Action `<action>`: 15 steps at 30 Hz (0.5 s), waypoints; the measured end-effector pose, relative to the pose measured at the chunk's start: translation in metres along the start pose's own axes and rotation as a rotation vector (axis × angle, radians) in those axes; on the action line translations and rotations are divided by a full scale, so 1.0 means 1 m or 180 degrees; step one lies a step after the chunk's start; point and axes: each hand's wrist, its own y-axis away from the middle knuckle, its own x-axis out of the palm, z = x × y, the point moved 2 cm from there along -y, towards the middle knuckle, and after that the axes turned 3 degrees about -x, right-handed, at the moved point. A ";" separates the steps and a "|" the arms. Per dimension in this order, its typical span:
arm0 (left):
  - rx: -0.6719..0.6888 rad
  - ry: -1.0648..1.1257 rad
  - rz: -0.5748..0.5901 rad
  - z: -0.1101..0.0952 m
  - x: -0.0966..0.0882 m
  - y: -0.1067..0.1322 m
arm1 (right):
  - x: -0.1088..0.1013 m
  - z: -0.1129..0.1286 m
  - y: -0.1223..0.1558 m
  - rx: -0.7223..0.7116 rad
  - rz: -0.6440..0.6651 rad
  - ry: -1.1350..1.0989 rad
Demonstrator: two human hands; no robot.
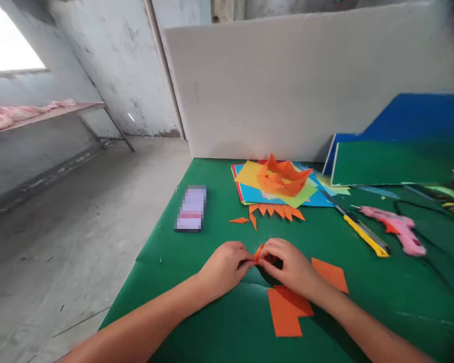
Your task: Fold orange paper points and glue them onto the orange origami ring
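The person's left hand and right hand meet just over the green surface, fingertips nearly together. Between them is a small orange paper piece; each grip is a closed pinch of thumb and fingers on it, though its shape is mostly hidden from me.

Flat orange paper pieces lie beside the right forearm: some on the near side, another on the far side. Beyond the hands, a row of orange points lies along the near edge of a stack of coloured sheets, with two slim orange slivers at its left end. A spiky orange paper ring sits on the stack.

Off to the left lies a phone, its screen blurred; to the right, a yellow cutter and a pink glue gun.
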 end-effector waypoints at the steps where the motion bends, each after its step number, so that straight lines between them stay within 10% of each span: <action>1: -0.0005 0.0010 0.0000 0.000 0.000 0.000 | 0.001 0.000 -0.001 0.0021 -0.0029 0.0028; 15: -0.0200 0.0128 0.0013 -0.001 0.000 -0.005 | 0.005 0.000 -0.005 0.0178 -0.0138 0.0121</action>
